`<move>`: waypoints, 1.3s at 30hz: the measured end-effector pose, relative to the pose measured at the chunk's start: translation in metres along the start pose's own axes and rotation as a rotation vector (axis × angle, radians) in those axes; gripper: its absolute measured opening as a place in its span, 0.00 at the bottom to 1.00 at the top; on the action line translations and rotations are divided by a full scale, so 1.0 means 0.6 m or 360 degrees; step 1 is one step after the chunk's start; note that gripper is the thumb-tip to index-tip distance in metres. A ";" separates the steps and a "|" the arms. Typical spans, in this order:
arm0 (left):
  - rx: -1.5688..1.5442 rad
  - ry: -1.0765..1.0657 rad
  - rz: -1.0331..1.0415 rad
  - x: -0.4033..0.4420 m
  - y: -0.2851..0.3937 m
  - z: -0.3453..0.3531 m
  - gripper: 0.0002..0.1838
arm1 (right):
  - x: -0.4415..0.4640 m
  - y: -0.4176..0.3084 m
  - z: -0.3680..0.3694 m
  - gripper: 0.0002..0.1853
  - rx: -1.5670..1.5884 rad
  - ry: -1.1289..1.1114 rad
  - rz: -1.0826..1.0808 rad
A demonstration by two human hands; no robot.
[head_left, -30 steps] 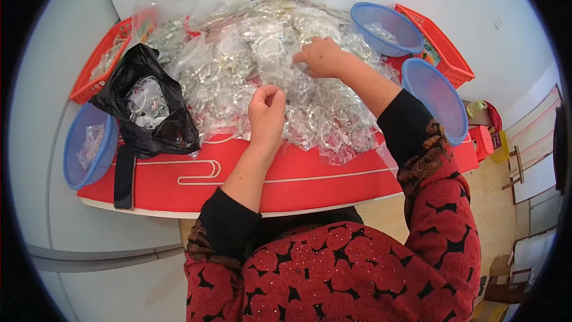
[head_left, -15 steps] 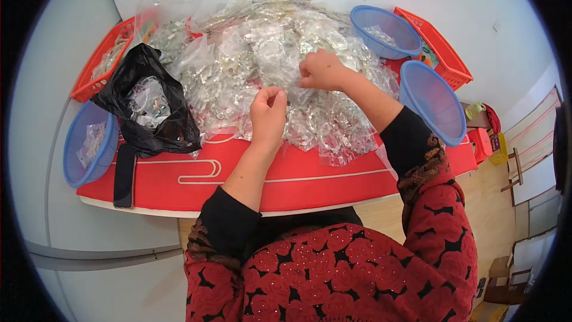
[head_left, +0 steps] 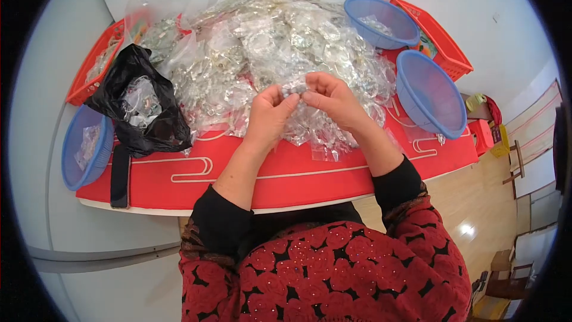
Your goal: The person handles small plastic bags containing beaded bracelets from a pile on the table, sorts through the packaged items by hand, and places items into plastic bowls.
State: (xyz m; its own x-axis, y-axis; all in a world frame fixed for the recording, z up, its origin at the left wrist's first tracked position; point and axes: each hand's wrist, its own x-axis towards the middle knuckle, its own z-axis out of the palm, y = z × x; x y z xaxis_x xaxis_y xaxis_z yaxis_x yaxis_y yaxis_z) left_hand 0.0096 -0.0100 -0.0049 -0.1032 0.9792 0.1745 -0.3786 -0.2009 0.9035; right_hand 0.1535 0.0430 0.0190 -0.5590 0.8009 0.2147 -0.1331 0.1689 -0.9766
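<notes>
A small clear packet (head_left: 293, 87) is at the centre of the clock, over the near middle of the pile, its contents too small to make out. Both hands pinch it. The left hand (head_left: 268, 113) comes in from seven o'clock, its forearm slanting up and inward, thumb pointing toward one o'clock; thumb and curled fingers close on the packet's nine o'clock side. The right hand (head_left: 335, 102) comes in from about five o'clock, forearm angled up and inward, wrist bent so the fingers point toward ten; its thumb and bent forefinger nip the three o'clock side, the thumb tips nearly meeting. Neither grip is spread wide; the other fingers fold toward the palms. Behind and around the hands, chiefly toward twelve, rises the pile (head_left: 280, 36) of clear packets. A black bag (head_left: 173, 128) with packets inside sits at nine, a red basket (head_left: 81, 90) just past it, a blue basin (head_left: 95, 175) between eight and nine, and a phone (head_left: 120, 179) at eight. One blue bowl (head_left: 432, 95) stands at three, another (head_left: 372, 9) at two, beside a second red basket (head_left: 440, 33). The red table (head_left: 286, 188) shows toward six.
</notes>
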 end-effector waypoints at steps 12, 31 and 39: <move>0.0095 0.0000 -0.0111 -0.002 0.001 0.003 0.04 | -0.005 0.008 -0.015 0.05 0.0050 0.0152 0.0015; 0.0106 0.0170 -0.0002 0.003 -0.010 -0.004 0.07 | -0.005 0.012 -0.032 0.08 -0.0246 0.0151 0.0084; 0.0107 0.0149 0.0005 0.003 0.000 0.002 0.07 | -0.005 0.019 -0.046 0.06 -0.0053 0.0033 -0.0055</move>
State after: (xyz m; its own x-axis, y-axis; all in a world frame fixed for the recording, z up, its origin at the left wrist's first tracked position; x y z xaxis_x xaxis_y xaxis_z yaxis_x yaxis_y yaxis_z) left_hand 0.0104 -0.0080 -0.0043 -0.1910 0.9712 0.1427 -0.3158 -0.1984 0.9279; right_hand 0.1762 0.0587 0.0067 -0.5376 0.8057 0.2485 -0.1245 0.2157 -0.9685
